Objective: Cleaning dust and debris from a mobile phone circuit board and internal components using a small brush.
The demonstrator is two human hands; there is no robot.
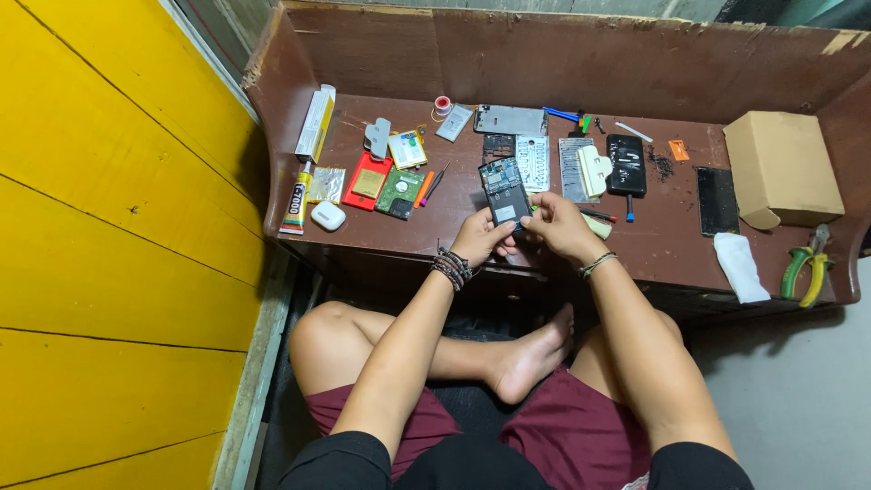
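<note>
Nearest, the person sits cross-legged in dark red shorts, one bare foot [535, 358] turned up between the knees, both forearms reaching to the near edge of the low brown wooden surface [671, 249]. The left hand [479, 238], with a stack of beaded bracelets at the wrist, closes around the lower left edge of the opened black phone with its circuit board exposed [504, 192]; the right hand [558, 225], with a thin bracelet, pinches the lower right edge, fingertips just at the board. Both grips are clenched on the phone, which stands tilted just above the surface, near its middle.

The work looks like fine handling of the board, so it seems best to keep the left hand as the steady support and let only the right fingertips move, with the wrists resting on the surface edge.

A little farther right lie a white folded cloth [739, 266] and green-handled pliers [806, 270]. To the left sit a small white rounded case [327, 216], a glue tube with a yellow and black label [297, 201], and a green circuit board [399, 192] beside a red flat case [367, 181].

Farther still are a black phone lying flat [626, 164], a silver phone back panel [510, 120], a small spool of solder wire [442, 104] and a brown cardboard box [782, 168] at the far right. With so many loose parts close by, any freed piece is best set in one bare spot.
</note>
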